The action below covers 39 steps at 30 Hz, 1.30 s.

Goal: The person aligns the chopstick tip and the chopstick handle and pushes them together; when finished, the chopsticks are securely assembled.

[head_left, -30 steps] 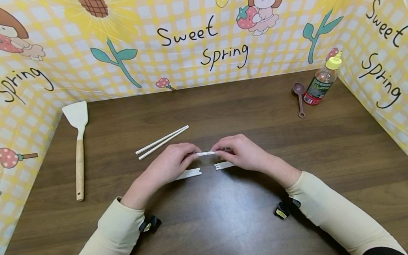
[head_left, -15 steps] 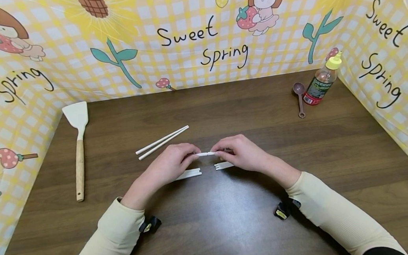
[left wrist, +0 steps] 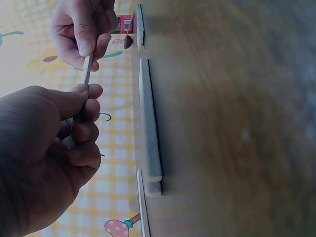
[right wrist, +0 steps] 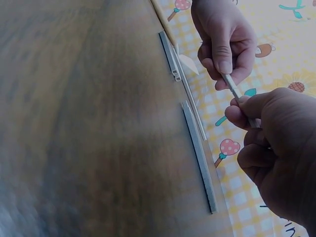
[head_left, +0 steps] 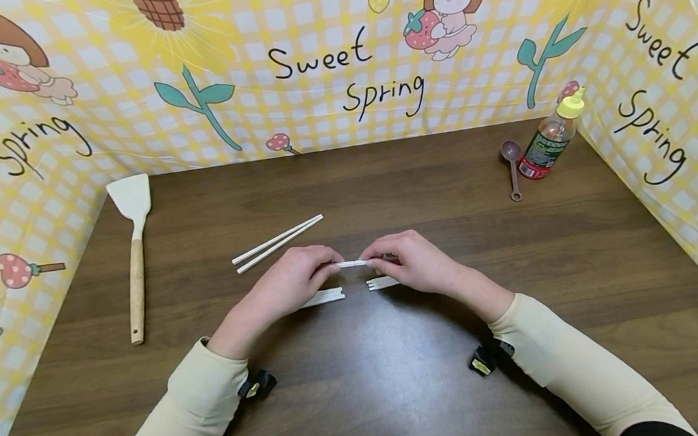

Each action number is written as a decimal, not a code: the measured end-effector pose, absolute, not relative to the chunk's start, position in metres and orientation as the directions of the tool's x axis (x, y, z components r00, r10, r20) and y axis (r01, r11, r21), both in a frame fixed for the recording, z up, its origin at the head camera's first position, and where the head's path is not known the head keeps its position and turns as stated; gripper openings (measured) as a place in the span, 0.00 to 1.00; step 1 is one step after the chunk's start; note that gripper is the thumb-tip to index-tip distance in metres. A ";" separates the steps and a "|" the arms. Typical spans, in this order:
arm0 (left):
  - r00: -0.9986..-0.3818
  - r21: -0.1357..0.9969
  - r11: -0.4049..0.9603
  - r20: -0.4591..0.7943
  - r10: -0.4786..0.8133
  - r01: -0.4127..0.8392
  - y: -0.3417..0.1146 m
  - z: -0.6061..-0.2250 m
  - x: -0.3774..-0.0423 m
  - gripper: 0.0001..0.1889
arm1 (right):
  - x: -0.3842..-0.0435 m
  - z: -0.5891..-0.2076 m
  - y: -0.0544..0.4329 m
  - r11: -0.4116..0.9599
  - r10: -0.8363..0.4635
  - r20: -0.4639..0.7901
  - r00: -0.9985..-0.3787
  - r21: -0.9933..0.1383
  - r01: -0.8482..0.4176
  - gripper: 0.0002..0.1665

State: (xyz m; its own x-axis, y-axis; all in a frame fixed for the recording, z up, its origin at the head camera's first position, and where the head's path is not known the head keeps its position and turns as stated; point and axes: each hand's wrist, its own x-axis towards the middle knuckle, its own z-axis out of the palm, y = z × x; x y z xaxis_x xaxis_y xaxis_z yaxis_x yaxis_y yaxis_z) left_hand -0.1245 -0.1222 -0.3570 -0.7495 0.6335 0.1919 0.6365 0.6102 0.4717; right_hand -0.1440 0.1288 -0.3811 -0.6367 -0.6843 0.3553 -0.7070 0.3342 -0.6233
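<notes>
Left grip (head_left: 295,274) and right grip (head_left: 421,261) pinch one seamed stick (head_left: 347,264).

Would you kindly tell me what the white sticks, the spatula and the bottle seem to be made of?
White sticks: smooth, plain white, no grain showing; perhaps plastic or painted wood, hard to tell.
Spatula: a smooth, evenly white head, likely silicone or plastic; the handle looks wooden by its tan colour.
Bottle: probably clear, glossy plastic, as its upper part is see-through, though glass is possible.
</notes>
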 end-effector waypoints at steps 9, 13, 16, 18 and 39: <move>-0.742 0.475 0.596 0.215 0.635 0.647 -0.122 -0.358 -0.124 0.03 | -0.143 -0.380 0.129 0.322 -0.683 0.366 -0.632 -0.626 -0.710 0.06; -0.743 0.479 0.595 0.211 0.635 0.645 -0.121 -0.357 -0.123 0.03 | -0.143 -0.380 0.129 0.321 -0.683 0.366 -0.632 -0.627 -0.710 0.06; -0.745 0.482 0.597 0.204 0.635 0.641 -0.121 -0.357 -0.123 0.03 | -0.143 -0.380 0.129 0.326 -0.683 0.362 -0.634 -0.626 -0.709 0.06; -0.745 0.481 0.598 0.202 0.635 0.641 -0.121 -0.357 -0.123 0.03 | -0.143 -0.381 0.129 0.328 -0.684 0.360 -0.635 -0.625 -0.708 0.06; -0.757 0.522 0.586 0.200 0.621 0.619 -0.121 -0.358 -0.124 0.04 | -0.144 -0.378 0.129 0.338 -0.687 0.334 -0.646 -0.640 -0.690 0.07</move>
State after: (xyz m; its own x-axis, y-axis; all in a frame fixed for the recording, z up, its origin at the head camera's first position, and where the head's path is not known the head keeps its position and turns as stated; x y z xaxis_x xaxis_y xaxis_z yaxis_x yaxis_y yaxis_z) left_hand -0.1243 -0.1212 -0.3575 -0.7574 0.6214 0.2005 0.6193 0.5864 0.5221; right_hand -0.1442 0.1286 -0.3780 -0.6459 -0.6866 0.3338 -0.6900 0.3379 -0.6401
